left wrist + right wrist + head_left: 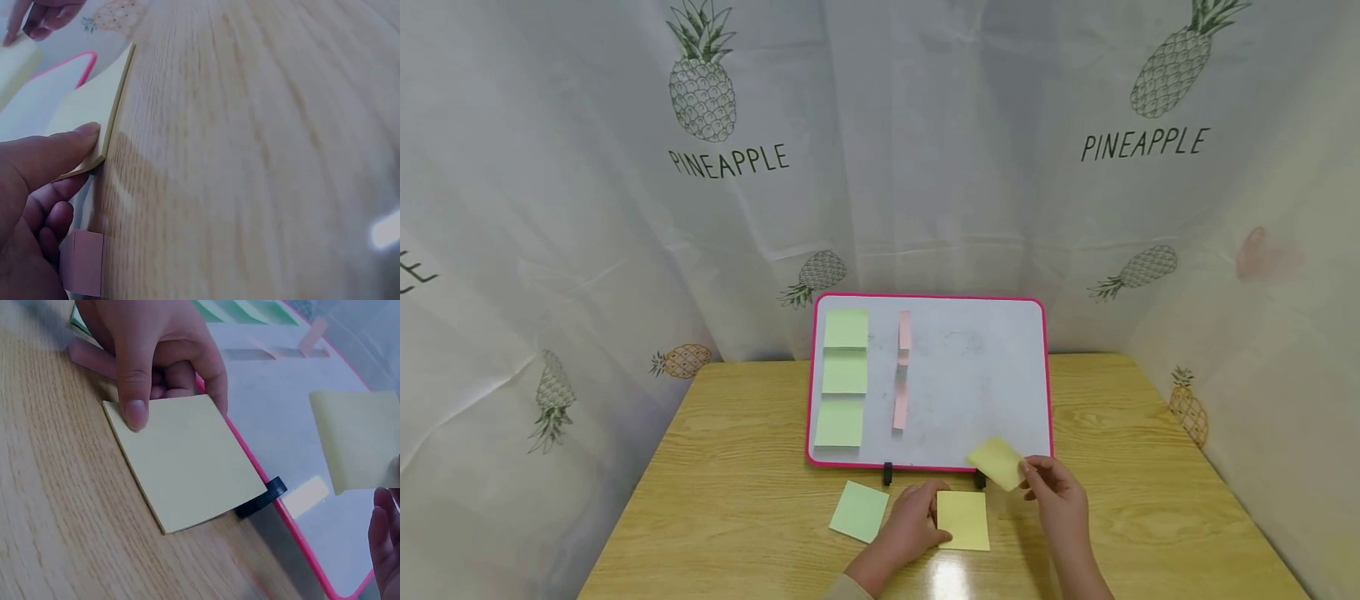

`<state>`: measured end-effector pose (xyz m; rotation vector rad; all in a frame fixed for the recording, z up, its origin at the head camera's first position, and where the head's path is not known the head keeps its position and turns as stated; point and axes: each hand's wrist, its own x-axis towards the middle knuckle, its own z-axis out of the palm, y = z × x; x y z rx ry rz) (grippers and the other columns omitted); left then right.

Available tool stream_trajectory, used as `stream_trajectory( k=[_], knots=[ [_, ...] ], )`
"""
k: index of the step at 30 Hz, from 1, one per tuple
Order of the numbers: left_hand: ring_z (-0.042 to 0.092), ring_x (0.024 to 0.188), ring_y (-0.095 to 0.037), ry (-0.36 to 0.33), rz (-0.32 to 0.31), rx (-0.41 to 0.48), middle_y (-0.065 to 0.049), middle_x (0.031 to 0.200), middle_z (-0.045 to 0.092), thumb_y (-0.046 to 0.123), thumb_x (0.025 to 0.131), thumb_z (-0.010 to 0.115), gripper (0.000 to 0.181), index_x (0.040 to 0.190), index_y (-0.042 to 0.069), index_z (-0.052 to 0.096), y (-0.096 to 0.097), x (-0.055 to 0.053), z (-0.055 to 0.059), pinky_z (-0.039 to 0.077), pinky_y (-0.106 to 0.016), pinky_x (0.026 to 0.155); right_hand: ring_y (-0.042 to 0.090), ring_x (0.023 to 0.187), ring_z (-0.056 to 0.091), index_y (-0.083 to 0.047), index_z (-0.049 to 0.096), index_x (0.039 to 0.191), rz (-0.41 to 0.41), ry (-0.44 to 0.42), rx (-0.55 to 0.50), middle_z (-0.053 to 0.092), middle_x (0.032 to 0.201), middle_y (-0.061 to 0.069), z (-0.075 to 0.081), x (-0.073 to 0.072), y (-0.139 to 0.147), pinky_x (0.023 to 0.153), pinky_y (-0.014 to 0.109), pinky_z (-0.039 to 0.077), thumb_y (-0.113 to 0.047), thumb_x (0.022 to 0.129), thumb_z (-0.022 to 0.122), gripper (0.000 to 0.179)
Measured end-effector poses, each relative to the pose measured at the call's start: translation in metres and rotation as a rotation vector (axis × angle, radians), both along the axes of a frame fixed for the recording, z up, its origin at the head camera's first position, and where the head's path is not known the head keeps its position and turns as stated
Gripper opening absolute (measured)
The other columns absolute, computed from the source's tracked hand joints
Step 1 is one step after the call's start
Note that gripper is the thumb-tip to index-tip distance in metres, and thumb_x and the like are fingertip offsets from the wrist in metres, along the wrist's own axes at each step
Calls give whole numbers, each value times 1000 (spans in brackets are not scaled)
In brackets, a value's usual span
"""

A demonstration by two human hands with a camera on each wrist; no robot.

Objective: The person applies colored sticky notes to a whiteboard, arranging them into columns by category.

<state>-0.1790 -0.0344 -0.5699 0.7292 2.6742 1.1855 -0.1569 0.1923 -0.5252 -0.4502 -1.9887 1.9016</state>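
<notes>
My left hand (pixel 912 525) pinches the left edge of a yellow sticky note pad (pixel 964 521), thumb on top, just in front of the whiteboard (pixel 977 375). A single yellow sticky note (pixel 996 461) is pinched at its right corner by my right hand (pixel 1060 497), held up by the board's lower right edge. In the right wrist view, this loose note (pixel 359 437) bends slightly near its left side. Beside the left hand's curled lower fingers stands a pink sticky note pad (pixel 84 262), mostly hidden by that hand in the head view.
A green sticky note pad (pixel 860 511) lies left of my left hand. Green notes (pixel 846 371) form a column on the board's left side, with narrow pink notes (pixel 904 332) beside them. Black feet (pixel 887 474) hold up the pink-framed board. A pineapple-print curtain (pixel 925 167) hangs behind the wooden table (pixel 722 483).
</notes>
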Motion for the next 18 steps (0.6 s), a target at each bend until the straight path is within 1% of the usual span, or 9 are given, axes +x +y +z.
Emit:
stream_trajectory(
  k=[2,6,9,13,15,18],
  knots=[
    [37,74,-2,-6,1,-9,15,77,42,14,70,88,67,128,15,55,0,1,1,38,-21,66,15,69,61,5,66,103,2,-5,27,66,82,1,4,0,1,58,24,52,-12,93,67,20],
    [38,76,-2,3,-11,-40,15,79,43,17,71,88,66,129,16,56,1,1,2,38,-22,68,17,70,61,3,67,103,29,-1,67,66,81,3,11,-2,4,59,24,51,-16,94,67,21],
    [39,77,-2,55,-33,-100,16,79,48,22,70,89,66,128,15,58,2,0,3,40,-24,73,20,70,61,3,68,102,51,18,102,66,79,4,18,-6,7,60,25,52,-15,94,67,19],
    [40,80,-2,131,-59,-196,17,84,56,29,70,89,67,128,14,59,4,0,4,41,-27,80,18,67,61,3,68,101,74,65,146,66,76,5,31,-12,11,60,26,53,-13,93,68,18],
    [44,85,-4,145,-52,-234,15,95,61,31,70,89,69,130,14,59,5,1,4,42,-28,85,17,66,61,4,69,101,90,95,162,66,75,5,38,-15,12,60,25,54,-12,92,68,18],
    [52,98,-10,165,-40,-301,9,107,63,36,70,88,72,132,16,57,5,3,3,45,-32,88,17,66,63,4,70,101,112,130,194,67,76,7,49,-19,15,60,26,54,-12,91,69,18]
  ],
)
